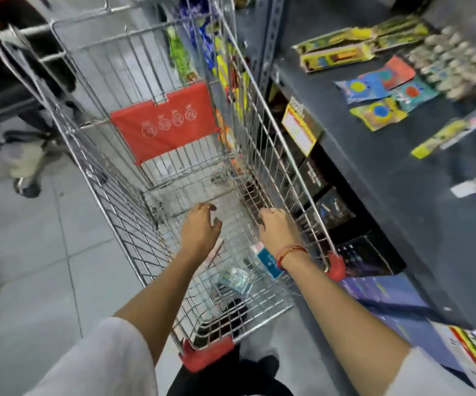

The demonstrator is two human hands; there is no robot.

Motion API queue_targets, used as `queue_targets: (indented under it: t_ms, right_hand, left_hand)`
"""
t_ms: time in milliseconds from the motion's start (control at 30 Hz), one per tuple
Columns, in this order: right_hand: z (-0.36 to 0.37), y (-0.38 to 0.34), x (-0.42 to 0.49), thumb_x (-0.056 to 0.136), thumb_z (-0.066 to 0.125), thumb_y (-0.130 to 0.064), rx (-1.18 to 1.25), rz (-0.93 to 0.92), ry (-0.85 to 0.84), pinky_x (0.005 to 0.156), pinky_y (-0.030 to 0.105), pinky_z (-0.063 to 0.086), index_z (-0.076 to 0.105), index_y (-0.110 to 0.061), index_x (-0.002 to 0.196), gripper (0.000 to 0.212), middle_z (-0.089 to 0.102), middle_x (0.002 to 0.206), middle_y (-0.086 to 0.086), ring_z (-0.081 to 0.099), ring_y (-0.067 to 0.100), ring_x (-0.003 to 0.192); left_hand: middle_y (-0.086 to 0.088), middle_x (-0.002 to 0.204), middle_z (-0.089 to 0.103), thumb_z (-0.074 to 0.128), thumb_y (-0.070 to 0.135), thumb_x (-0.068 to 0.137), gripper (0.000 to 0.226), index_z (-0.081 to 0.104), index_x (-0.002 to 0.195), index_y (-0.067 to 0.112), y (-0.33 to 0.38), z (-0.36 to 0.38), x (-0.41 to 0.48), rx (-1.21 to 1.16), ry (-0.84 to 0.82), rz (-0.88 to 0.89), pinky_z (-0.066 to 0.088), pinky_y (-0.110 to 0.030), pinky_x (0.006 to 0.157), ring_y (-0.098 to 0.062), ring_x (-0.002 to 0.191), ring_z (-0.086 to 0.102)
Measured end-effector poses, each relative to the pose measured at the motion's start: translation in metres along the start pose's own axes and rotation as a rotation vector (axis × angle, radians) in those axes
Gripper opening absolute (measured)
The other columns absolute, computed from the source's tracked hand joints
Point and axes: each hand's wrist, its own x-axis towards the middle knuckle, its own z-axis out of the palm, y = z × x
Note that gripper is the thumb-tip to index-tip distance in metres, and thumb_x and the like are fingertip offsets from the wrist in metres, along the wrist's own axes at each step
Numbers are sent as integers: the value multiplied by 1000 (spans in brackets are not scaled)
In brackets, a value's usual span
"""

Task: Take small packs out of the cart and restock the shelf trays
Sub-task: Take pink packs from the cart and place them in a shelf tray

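A wire shopping cart (271,132) with a red seat flap (165,121) stands in front of me. Both my arms reach down into its basket. My left hand (199,230) hovers over the basket floor with its fingers curled and apart, holding nothing. My right hand (276,230) is lower right, near the cart's right wall, fingers bent; whether it holds anything is unclear. A blue and white pack (265,260) lies under my right wrist, and a pale green pack (235,280) lies on the basket floor nearer me. On the dark shelf (373,155) to the right lie colourful small packs (385,90).
Yellow-green flat boxes (336,52) and a row of pale packs (453,61) lie further back on the shelf. Dark boxes (334,210) fill the lower shelf beside the cart. Another person's legs and shoes (25,167) stand at the left on the tiled floor.
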Motion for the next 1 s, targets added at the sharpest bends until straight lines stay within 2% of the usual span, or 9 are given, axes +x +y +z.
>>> queue_targets:
  t_ms: [167,267,333,500,633,733,833,933,1000]
  right_hand:
    - [40,34,25,85,54,3,-157,26,-241,80,39,53,59,-4,111,27,63,112,19,62,34,102]
    - [59,49,39,80,65,4,-242,1,-415,86,41,52,56,-3,112,34,60,117,18,61,34,105]
    - [72,55,50,81,64,6,-282,-14,-477,90,40,52,54,-2,116,37,57,121,17,59,32,109]
    - [94,68,72,88,53,7,-339,-81,-438,90,38,52,53,-3,118,32,59,117,18,58,30,107]
    - [107,75,82,91,49,2,-442,-118,-545,91,40,51,53,-9,124,35,60,118,17,58,32,110]
    - [116,78,84,89,57,-8,-508,-135,-593,98,40,45,54,-11,124,35,58,120,14,50,29,117]
    - [119,80,85,85,61,-8,-567,-171,-582,100,40,42,53,-9,121,37,60,122,11,45,29,121]
    - [122,78,80,83,64,-10,-593,-181,-544,100,39,39,49,-10,122,42,60,122,10,46,28,118]
    - [121,76,76,83,65,-14,-613,-197,-561,101,39,39,51,-10,122,41,58,124,10,45,27,120]
  left_hand:
    - [-18,131,51,55,4,86,36,55,122,4,-50,40,13,74,-170,-302,48,-41,90,-37,112,55]
    - [-21,127,51,59,2,82,38,55,120,0,-67,63,11,98,-262,-357,48,-44,89,-38,109,55]
    - [-21,127,49,63,5,81,42,52,121,-1,-73,80,10,92,-300,-358,49,-43,88,-37,108,56]
    - [-19,130,45,71,14,78,64,38,132,4,-77,110,9,99,-313,-305,47,-44,96,-34,114,50]
    - [-17,131,47,77,24,73,82,27,138,11,-80,126,13,185,-352,-317,48,-45,96,-31,113,53]
    - [-17,129,48,76,25,74,83,25,138,12,-83,133,16,213,-305,-287,51,-45,90,-31,109,54]
    - [-19,126,48,77,17,72,84,25,138,11,-85,133,20,129,-294,-299,54,-44,88,-34,109,53]
    - [-18,119,51,78,19,68,84,29,135,7,-83,127,22,2,-307,-331,55,-46,86,-34,104,55]
    - [-14,105,56,73,23,76,70,35,132,4,-79,123,23,-115,-318,-355,59,-33,69,-25,86,61]
